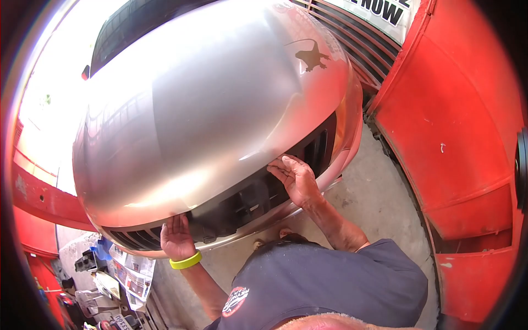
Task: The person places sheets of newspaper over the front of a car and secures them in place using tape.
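Observation:
A silver car hood with a dark lizard decal lies in front of me. Below its front edge runs the dark grille, with slatted ends and an uneven dark middle part. My left hand, with a yellow-green wristband, is palm up at the grille's left part, fingers stretched toward the hood's lip. Further right, my right hand reaches the hood's edge with fingers extended and thumb apart. Its fingertips touch the edge area; whether any finger hooks beneath the lip cannot be made out.
Red metal panels stand close on the right, and a red beam is at the left. Newspaper and assorted parts lie at lower left. Bare concrete floor shows beside the bumper. A lettered sign hangs at the back.

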Demonstrator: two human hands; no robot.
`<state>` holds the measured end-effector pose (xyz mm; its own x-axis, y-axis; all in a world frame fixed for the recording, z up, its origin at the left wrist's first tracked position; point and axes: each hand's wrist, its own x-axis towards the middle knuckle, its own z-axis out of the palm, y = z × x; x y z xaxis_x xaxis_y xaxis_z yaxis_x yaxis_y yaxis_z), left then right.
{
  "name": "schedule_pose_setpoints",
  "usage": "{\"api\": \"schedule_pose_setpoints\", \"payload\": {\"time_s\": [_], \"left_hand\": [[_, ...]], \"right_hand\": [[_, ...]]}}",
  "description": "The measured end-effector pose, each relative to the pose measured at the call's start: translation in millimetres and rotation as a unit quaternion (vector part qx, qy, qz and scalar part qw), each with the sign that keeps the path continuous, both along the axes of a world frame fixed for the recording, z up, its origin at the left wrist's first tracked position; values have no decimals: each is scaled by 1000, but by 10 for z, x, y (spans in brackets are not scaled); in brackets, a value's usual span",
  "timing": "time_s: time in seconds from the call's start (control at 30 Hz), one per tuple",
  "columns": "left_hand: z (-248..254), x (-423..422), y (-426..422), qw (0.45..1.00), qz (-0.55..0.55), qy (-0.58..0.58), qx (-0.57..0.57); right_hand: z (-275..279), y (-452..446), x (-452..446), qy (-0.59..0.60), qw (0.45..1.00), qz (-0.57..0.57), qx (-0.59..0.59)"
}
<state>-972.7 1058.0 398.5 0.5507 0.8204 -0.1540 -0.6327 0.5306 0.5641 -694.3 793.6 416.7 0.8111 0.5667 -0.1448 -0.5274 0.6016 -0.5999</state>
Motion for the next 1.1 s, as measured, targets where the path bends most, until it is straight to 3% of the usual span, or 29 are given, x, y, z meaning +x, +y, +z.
{"api": "schedule_pose_setpoints", "payload": {"time_s": [0.23, 0.37, 0.43, 0.53, 0.63, 0.73, 0.8, 0.87, 0.9, 1.1], "left_hand": [[-17, -112, 95, 995, -84, -51, 30], [-23, -339, 280, 998, -21, -25, 48], [-42, -424, 366, 998, -20, -39, 45], [-45, -474, 383, 995, -48, -75, 55], [-43, -474, 424, 997, -15, -69, 7], [56, -414, 373, 998, 29, -58, -21], [143, -369, 322, 996, 60, -49, -42], [133, -407, 374, 997, 59, -43, -39], [120, -429, 402, 998, 43, -35, -35], [17, -489, 536, 999, -6, -46, -9]], "right_hand": [[94, -12, -103, 36, 999, -19, -11], [118, -192, -5, 61, 992, -98, -54], [379, -323, 134, -45, 980, -191, -36], [1100, -555, 149, -230, 951, -200, 44], [1360, -593, 169, -262, 935, -226, 70], [758, -428, 322, -65, 970, -233, 29], [305, -236, 214, -10, 973, -221, -61], [-18, -127, 103, 85, 982, -139, -93], [53, -63, -43, 35, 984, -148, -89], [121, 69, -145, 41, 988, -132, -76]]}}
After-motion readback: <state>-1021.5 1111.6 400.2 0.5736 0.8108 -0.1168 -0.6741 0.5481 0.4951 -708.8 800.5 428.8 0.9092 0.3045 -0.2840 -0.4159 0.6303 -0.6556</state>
